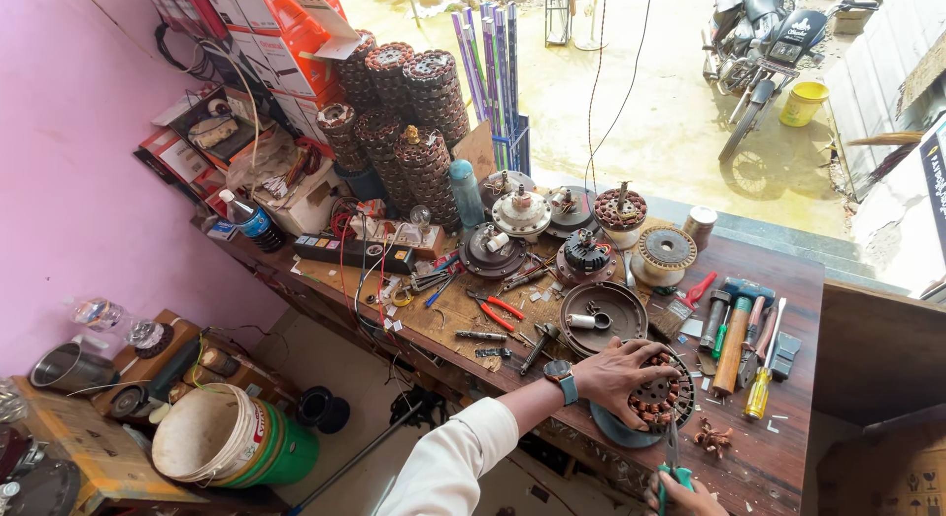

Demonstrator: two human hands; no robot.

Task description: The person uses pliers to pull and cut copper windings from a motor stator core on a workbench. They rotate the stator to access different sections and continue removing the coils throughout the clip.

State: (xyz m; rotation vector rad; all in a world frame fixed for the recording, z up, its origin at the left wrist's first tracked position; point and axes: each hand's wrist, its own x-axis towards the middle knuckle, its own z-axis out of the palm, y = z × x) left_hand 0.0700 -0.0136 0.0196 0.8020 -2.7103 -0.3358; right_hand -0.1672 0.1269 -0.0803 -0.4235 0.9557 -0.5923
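My left hand, a watch on its wrist, rests spread over a round fan-motor stator with copper windings. The stator sits on a dark round cover plate near the front edge of the wooden workbench. At the bottom edge of the view, my right hand grips a green-handled cutting tool. The tool's metal tip points up at the stator's near rim. A small heap of cut copper wire lies just right of the stator.
Hammers, a yellow screwdriver, red pliers, a dark round housing, a wire spool and several motor parts crowd the bench. Stacked stators stand behind. A white bucket sits lower left; a motorcycle stands outside.
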